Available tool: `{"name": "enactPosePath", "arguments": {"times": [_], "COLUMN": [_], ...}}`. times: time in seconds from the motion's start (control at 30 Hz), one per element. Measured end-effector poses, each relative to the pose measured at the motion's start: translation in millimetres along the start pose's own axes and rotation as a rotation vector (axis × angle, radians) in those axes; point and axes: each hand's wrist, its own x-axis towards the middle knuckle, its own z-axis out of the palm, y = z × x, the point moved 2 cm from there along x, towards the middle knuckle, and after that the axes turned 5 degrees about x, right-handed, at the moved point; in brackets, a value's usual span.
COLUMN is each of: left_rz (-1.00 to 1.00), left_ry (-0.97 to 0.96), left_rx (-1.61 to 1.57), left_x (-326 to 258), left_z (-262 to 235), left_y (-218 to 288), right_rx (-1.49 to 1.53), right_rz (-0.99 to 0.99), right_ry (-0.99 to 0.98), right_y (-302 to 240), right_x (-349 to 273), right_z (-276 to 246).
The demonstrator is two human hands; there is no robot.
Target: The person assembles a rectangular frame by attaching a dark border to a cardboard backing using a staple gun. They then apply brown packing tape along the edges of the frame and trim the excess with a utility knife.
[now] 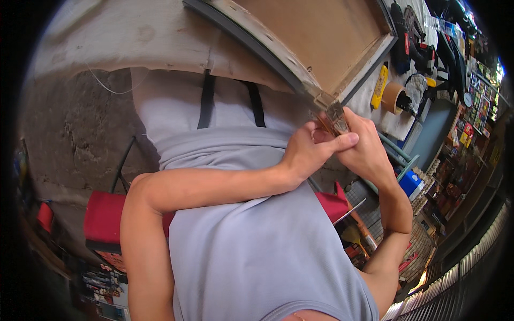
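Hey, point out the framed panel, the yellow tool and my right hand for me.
Framed panel (321, 40): head view, on its bare brown board.
Yellow tool (379, 86): head view, midway along its yellow body.
Right hand (367, 147): head view, on the back of the hand.

I sat in a cluttered room with a rough grey floor (75, 128).
A red seat (104, 216) showed beneath me, a pale cloth-covered table (123, 35) stood ahead, and bright light (500, 69) glared at far right, above ridged panelling (460, 278).

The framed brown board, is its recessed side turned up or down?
Turned up: the framed brown board shows its sunken middle to the camera, inside the raised rim.
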Motion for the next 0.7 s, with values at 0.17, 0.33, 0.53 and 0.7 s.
{"name": "enactPosePath", "arguments": {"times": [0.17,0.33,0.53,0.7], "left_rz": [-0.055,-0.076,-0.067,-0.057], "left_ry": [0.068,0.084,0.111,0.097], "left_rx": [-0.113,-0.173,-0.156,-0.166], "left_x": [3,5,4,9], "left_z": [-4,-12,-13,-14], "left_y": [14,18,19,19], "right_rx": [-0.108,-0.134,-0.119,-0.107], "right_rz": [0.021,0.046,0.051,0.039], "right_ry": [0.009,-0.042,-0.008,0.053], "right_y": [-9,-16,-8,-5], "right_x": [21,35,38,35], "right_z": [-2,-1,8,8]}}
